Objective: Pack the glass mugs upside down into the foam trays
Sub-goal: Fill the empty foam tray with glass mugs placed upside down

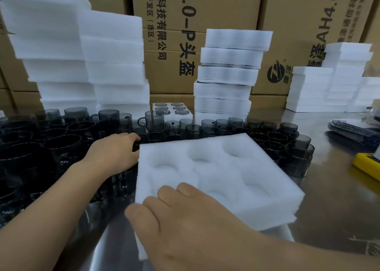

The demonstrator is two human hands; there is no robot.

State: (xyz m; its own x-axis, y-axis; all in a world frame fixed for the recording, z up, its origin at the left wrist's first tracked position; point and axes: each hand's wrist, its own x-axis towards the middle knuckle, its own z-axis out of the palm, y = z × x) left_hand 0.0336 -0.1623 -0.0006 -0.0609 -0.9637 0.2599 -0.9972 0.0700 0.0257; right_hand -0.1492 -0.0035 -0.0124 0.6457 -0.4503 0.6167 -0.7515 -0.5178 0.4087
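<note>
A white foam tray with several round empty pockets lies tilted on the steel table in front of me. My right hand rests on its near left corner with straight fingers. My left hand reaches over the dark smoked glass mugs beside the tray's left edge; its fingertips curl down among the mugs and are hidden, so what they grip is unclear. Many upright mugs crowd the table's left and back.
Stacks of foam trays and foam sheets stand at the back before cardboard boxes. A packed tray with mug bottoms showing sits behind the mugs. A yellow object and dark flat packets lie at right.
</note>
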